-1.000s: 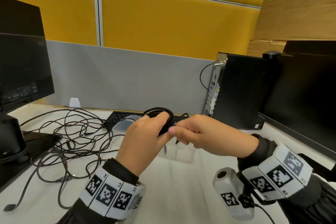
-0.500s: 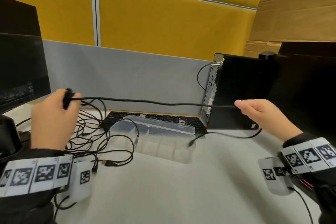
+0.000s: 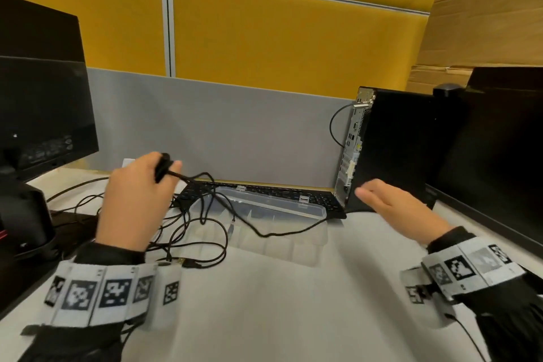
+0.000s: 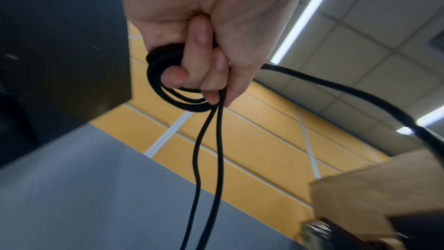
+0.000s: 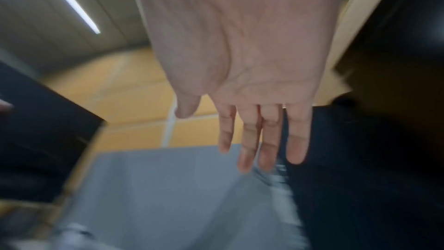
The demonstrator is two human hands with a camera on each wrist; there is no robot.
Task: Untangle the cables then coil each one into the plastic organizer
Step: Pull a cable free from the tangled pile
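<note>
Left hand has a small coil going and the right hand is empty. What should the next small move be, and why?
Probably the right hand, open and holding nothing, should take up the slack strand draped over the plastic organizer and feed it to the left hand, which grips only a few loops of the black cable.

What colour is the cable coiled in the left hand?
Black; the cable shows best in the left wrist view.

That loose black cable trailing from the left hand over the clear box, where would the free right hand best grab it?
Probably on the slack run lying over the plastic organizer, coming from the right and above. That stretch lies alone, apart from the tangle on the left, and nearest the open right hand. The left hand already holds the coiled end.
</note>
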